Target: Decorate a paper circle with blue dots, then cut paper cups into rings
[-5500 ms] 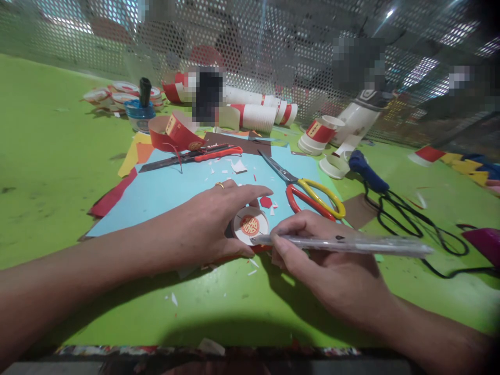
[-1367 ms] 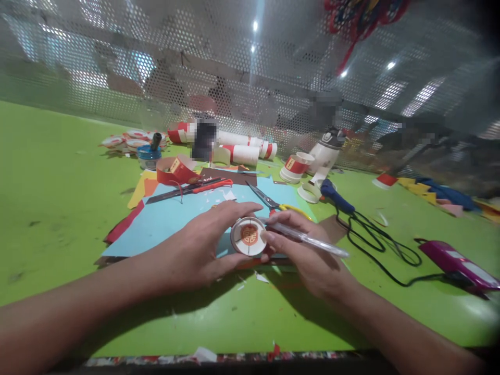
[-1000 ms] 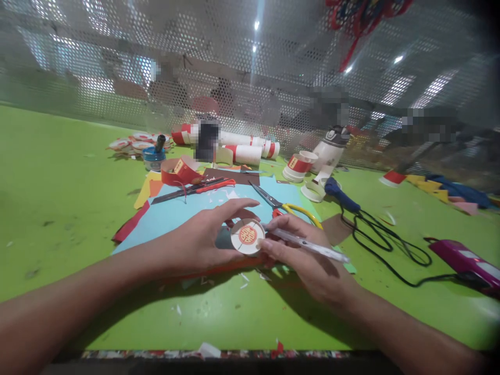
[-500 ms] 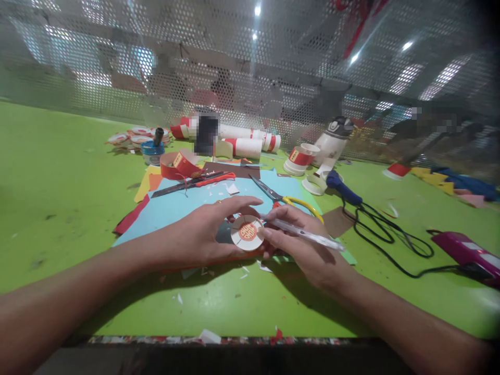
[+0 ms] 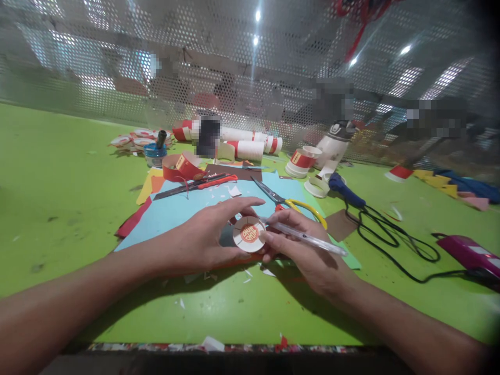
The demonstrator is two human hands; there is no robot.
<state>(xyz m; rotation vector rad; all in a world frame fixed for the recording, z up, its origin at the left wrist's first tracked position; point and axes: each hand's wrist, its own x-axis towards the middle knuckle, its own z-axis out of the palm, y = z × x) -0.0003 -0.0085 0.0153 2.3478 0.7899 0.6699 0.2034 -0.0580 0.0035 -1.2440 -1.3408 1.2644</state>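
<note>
A small round white disc [image 5: 239, 241], printed with a red emblem and marked with short dark lines, is held between the thumb and fingers of my left hand [image 5: 195, 234]. My right hand [image 5: 308, 250] grips a clear-barrelled pen [image 5: 308, 239], its tip end close to the disc's upper right edge. The right thumb touches the disc's right side. Below the hands lie light blue paper sheets [image 5: 175, 219]. Just beyond the right hand, scissors with yellow handles [image 5: 308, 207] lie with their blades apart. My left fingertips are partly hidden behind the disc.
Red-handled scissors [image 5: 219, 180] and a curled red paper strip [image 5: 183, 165] lie beyond the left hand. Paper cups [image 5: 250, 149] are stacked sideways at the back. A blue glue gun [image 5: 346, 190] trails a black cord on the right. Paper scraps [image 5: 213, 344] litter the front edge.
The whole view has shifted slightly downward. Both hands keep the same hold on the disc and the pen, with the disc tilted a little differently.
</note>
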